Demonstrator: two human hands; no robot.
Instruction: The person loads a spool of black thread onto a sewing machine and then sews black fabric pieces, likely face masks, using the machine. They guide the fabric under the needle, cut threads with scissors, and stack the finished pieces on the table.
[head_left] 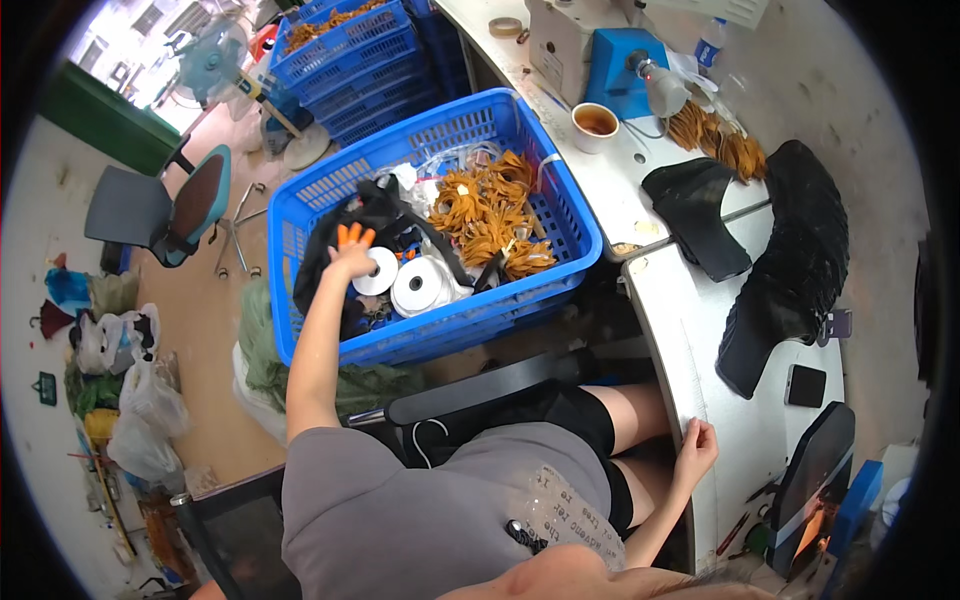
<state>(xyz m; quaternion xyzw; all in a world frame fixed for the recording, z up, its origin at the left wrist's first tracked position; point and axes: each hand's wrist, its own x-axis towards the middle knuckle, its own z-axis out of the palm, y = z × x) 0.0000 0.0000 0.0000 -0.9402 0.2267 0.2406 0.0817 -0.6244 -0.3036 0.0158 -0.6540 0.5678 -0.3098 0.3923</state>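
My left hand (352, 258), with orange covers on its fingertips, reaches into a large blue plastic basket (430, 345). Its fingers are spread over black fabric (318, 262), beside a white roll (376, 271). A second, larger white roll (418, 287) lies just to the right. Bundles of orange-brown strips (485, 215) fill the basket's right part. By the edge of the white table (672, 350), my right hand (697, 452) is closed, thumb and fingers pressed together; whatever they may hold is too small to make out.
Stacked black curved pieces (785, 260) and a dark phone-like object (805, 386) lie on the table. A cup of brown liquid (596, 127) stands near a blue machine (625, 75). Behind are stacked blue crates (360, 75), a fan (212, 65) and an office chair (165, 210).
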